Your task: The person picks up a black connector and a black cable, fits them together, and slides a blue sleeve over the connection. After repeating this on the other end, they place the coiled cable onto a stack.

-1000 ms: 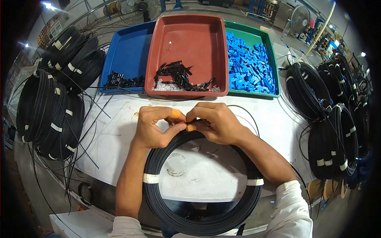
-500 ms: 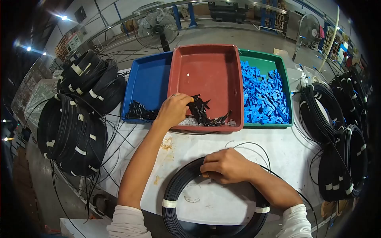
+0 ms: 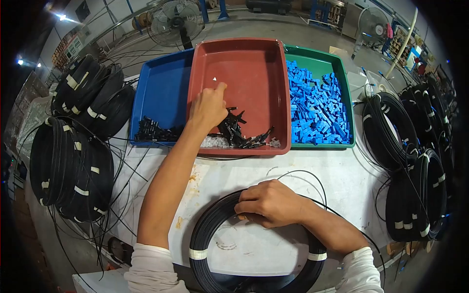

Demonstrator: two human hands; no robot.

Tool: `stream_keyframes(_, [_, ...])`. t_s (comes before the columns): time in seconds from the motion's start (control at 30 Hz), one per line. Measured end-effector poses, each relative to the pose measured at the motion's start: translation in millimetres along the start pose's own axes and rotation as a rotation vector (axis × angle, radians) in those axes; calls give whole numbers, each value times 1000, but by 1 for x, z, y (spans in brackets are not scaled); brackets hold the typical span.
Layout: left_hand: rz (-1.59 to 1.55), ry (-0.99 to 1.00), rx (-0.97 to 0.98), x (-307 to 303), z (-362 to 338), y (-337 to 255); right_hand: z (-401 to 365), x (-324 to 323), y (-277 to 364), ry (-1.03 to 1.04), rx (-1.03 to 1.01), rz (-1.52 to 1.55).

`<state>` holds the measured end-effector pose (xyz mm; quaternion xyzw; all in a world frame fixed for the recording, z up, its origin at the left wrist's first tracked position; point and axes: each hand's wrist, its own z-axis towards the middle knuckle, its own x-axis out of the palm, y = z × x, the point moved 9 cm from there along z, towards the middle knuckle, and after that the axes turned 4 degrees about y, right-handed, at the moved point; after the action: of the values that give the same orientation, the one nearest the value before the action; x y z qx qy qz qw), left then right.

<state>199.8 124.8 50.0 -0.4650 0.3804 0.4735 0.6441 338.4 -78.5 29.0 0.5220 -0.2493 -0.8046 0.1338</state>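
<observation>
My left hand (image 3: 209,106) is over the red tray (image 3: 239,63), its back towards me. One finger stretches forward; the other fingers are mostly hidden, and I see nothing held. Beside it, a pile of small black parts (image 3: 234,129) lies in the tray's near end, with clear bits of plastic (image 3: 215,141) next to them. Down on the table, my right hand (image 3: 271,202) is closed over the top of a coil of black cable (image 3: 202,232), which is bound with white tape. A loose cable end arcs above that wrist.
A blue tray (image 3: 163,93) with black parts stands on the left, a green tray (image 3: 348,105) of blue connectors (image 3: 317,107) on the right. Stacked cable coils flank both sides: left coils (image 3: 68,166), right coils (image 3: 391,127). A fan (image 3: 175,24) stands behind the white table (image 3: 254,171).
My left hand has lifted off the black parts and moved forward in the red tray, one finger now extended. The right hand keeps its hold on the coil. The whole view has shifted slightly.
</observation>
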Motion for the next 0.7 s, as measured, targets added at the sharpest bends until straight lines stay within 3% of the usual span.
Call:
stream_keyframes(0.03, [-90, -111, 196, -8, -6, -16, 0, 0, -1, -1, 8, 2])
stream_keyframes(0.07, [-95, -102, 200, -7, -5, -16, 0, 0, 0, -3, 1, 0])
stream_keyframes(0.13, [-113, 5, 653, -1, -17, -52, 0, -1, -1, -14, 1, -1])
stream_keyframes(0.3, [-8, 210, 772, 22, -24, -56, -1, 2, -1, 12, 18, -33])
stream_keyframes(0.4, [135, 173, 760, 23, -24, -42, -2, 4, 0, 25, 10, -61])
stream_keyframes(0.47, [248, -49, 508, 9, -11, -14, -2, 3, -1, 18, 13, -53])
stream_keyframes(0.53, [240, -128, 498, -5, -24, -15, -2, 3, -1, 6, 18, -40])
stream_keyframes(0.6, [63, -26, 595, -8, -35, -23, -2, 1, 1, 0, 0, -45])
stream_keyframes(0.63, [51, 134, 679, 2, -41, -26, -2, 1, 1, -10, 5, -44])
stream_keyframes(0.7, [34, 245, 658, 9, -50, -31, -2, 3, 1, 5, 3, -55])
